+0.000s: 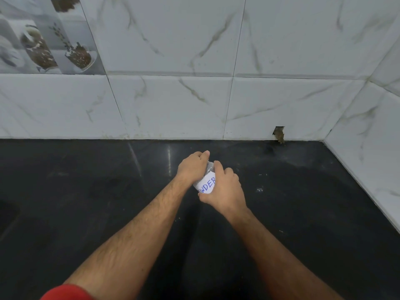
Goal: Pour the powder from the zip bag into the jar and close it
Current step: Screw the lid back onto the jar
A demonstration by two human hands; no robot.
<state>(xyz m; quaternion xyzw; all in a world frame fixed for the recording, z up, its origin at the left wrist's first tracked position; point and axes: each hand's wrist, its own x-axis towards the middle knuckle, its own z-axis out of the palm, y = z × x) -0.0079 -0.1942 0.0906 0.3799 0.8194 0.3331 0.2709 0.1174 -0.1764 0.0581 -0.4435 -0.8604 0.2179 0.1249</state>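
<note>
Marble-patterned wall tiles point(194, 61) fill the far half of the view, with a picture tile point(43, 35) of jars at the far left and a chipped hole point(279, 134) low on the right. Below them runs the black counter point(86, 191), glossy, with a few pale specks to the right of the hands. Two bare forearms reach in from the near edge; a red sleeve point(67, 292) shows at the near left. Both hands meet mid-counter over a small white-labelled jar point(206, 184) lettered in blue. The left hand point(191, 166) covers its top, fingers curled down on it. The right hand point(225, 191) wraps its right side, fingers clamped around the body.
</note>
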